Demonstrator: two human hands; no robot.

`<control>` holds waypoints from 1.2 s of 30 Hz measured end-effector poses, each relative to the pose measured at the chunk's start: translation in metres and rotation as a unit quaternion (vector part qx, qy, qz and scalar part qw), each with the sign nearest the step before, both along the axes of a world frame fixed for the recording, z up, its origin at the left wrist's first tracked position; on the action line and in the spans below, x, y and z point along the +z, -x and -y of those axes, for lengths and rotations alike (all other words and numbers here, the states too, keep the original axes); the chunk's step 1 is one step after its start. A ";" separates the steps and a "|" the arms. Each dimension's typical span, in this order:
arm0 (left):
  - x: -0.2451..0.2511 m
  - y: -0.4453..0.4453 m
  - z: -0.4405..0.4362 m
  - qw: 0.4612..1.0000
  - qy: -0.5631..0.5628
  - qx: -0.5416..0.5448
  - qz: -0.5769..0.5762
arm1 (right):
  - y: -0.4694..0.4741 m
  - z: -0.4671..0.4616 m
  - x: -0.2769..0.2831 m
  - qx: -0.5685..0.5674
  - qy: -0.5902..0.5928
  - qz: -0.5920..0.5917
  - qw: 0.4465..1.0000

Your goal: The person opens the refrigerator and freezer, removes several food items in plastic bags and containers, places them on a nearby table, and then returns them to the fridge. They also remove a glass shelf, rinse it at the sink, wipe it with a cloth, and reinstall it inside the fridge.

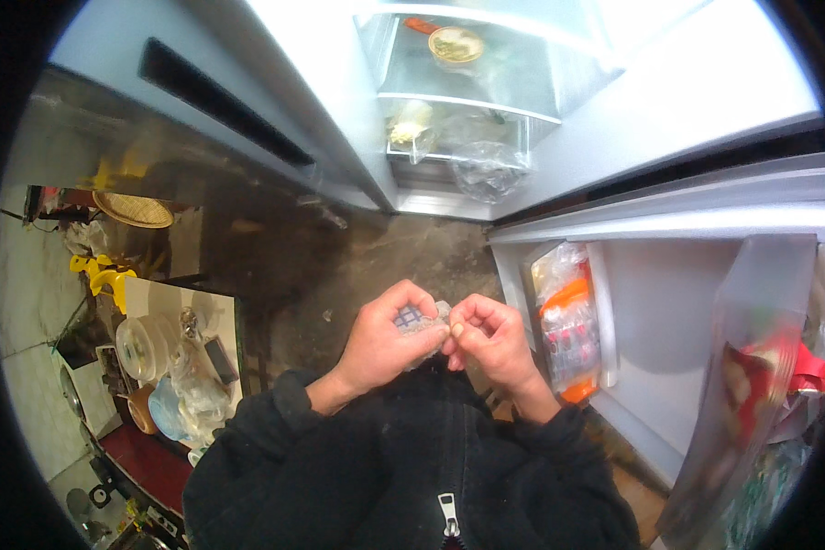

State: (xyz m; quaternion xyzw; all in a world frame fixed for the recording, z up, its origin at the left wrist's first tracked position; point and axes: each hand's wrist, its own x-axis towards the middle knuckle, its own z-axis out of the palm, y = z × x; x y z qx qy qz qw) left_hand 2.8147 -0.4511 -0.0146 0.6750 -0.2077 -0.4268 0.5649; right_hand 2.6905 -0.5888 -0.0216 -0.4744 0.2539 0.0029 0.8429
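Note:
Both hands meet in front of the dark jacket (399, 467), near the middle of the view. Between thumb and fingers my left hand (392, 337) pinches a greyish cloth (410, 317) with a blue checked pattern; its lower part is hidden by the fingers. My right hand (491, 337) touches the left fingertips, its own fingers curled and pinched at the cloth's edge. Whether it grips the cloth cannot be made out. Beyond the hands stands an open refrigerator (443, 206), with a bowl of food (456, 44) on an upper shelf and plastic bags (491, 165) lower down.
The refrigerator door (653, 316) stands open at the right, its bins holding bagged items (570, 330). Another door (247, 82) spans the upper left. At left, a table (227, 302) carries plastic containers (141, 347), a phone-like dark object (221, 359) and a blue bowl (168, 410).

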 end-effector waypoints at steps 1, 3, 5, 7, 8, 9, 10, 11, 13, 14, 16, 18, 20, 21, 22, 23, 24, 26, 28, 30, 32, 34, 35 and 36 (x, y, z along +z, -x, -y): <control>0.000 0.000 0.000 1.000 -0.005 0.003 -0.026 | -0.001 0.000 -0.001 0.001 0.003 0.004 1.000; 0.000 -0.002 -0.001 1.000 0.013 0.005 -0.027 | -0.002 0.000 -0.002 -0.002 -0.018 0.011 1.000; 0.001 -0.003 -0.001 0.998 0.028 0.009 -0.052 | -0.004 0.000 -0.002 -0.002 -0.015 0.014 1.000; 0.002 -0.006 -0.001 0.994 0.037 0.013 -0.098 | -0.007 -0.001 -0.001 -0.007 -0.021 0.018 1.000; 0.002 -0.008 0.000 0.995 0.042 0.011 -0.094 | -0.008 -0.002 0.000 -0.013 -0.024 0.020 0.999; 0.003 -0.011 0.001 0.995 0.048 0.007 -0.091 | -0.010 -0.002 0.002 -0.021 -0.027 0.021 0.999; 0.004 -0.013 0.002 0.995 0.055 0.004 -0.082 | -0.011 -0.003 0.003 -0.029 -0.031 0.022 0.999; 0.006 -0.016 0.003 0.994 0.054 -0.003 -0.100 | -0.013 -0.004 0.005 -0.037 -0.035 0.022 0.998; 0.009 -0.021 0.005 0.992 0.058 -0.011 -0.115 | -0.015 -0.004 0.008 -0.048 -0.036 0.020 0.998; 0.011 -0.023 0.006 0.986 0.066 -0.011 -0.155 | -0.017 -0.005 0.009 -0.052 -0.033 0.020 0.998; 0.015 -0.027 0.008 0.973 0.080 -0.009 -0.219 | -0.020 -0.006 0.012 -0.062 -0.032 0.023 0.997; 0.019 -0.032 0.010 0.978 0.092 -0.030 -0.184 | -0.024 -0.007 0.015 -0.077 -0.035 0.029 0.996; 0.022 -0.036 0.013 0.976 0.099 -0.036 -0.191 | -0.026 -0.008 0.017 -0.088 -0.038 0.034 0.995; 0.023 -0.038 0.014 0.971 0.100 -0.033 -0.214 | -0.027 -0.009 0.018 -0.093 -0.039 0.037 0.994; 0.025 -0.039 0.014 0.966 0.100 -0.029 -0.236 | -0.027 -0.009 0.020 -0.096 -0.041 0.044 0.994; 0.027 -0.041 0.014 0.966 0.101 -0.036 -0.234 | -0.027 -0.009 0.020 -0.100 -0.043 0.052 0.993; 0.028 -0.043 0.015 0.966 0.102 -0.043 -0.233 | -0.028 -0.009 0.021 -0.103 -0.045 0.059 0.992; 0.030 -0.045 0.015 0.966 0.107 -0.054 -0.230 | -0.029 -0.010 0.021 -0.109 -0.042 0.059 0.991; 0.031 -0.046 0.015 0.965 0.115 -0.064 -0.226 | -0.031 -0.010 0.021 -0.118 -0.042 0.073 0.989; 0.032 -0.047 0.014 0.967 0.109 -0.064 -0.221 | -0.034 -0.010 0.022 -0.135 -0.049 0.106 0.984; 0.033 -0.049 0.013 0.975 0.096 -0.067 -0.188 | -0.035 -0.008 0.028 -0.121 -0.032 0.086 0.988; 0.034 -0.052 0.012 0.987 0.083 -0.074 -0.114 | -0.033 -0.006 0.037 -0.126 0.009 0.052 0.991; 0.034 -0.053 0.012 0.989 0.073 -0.073 -0.102 | -0.031 -0.004 0.042 -0.133 0.042 0.026 0.990; 0.035 -0.054 0.012 0.992 0.068 -0.071 -0.078 | -0.029 -0.002 0.048 -0.138 0.073 0.004 0.988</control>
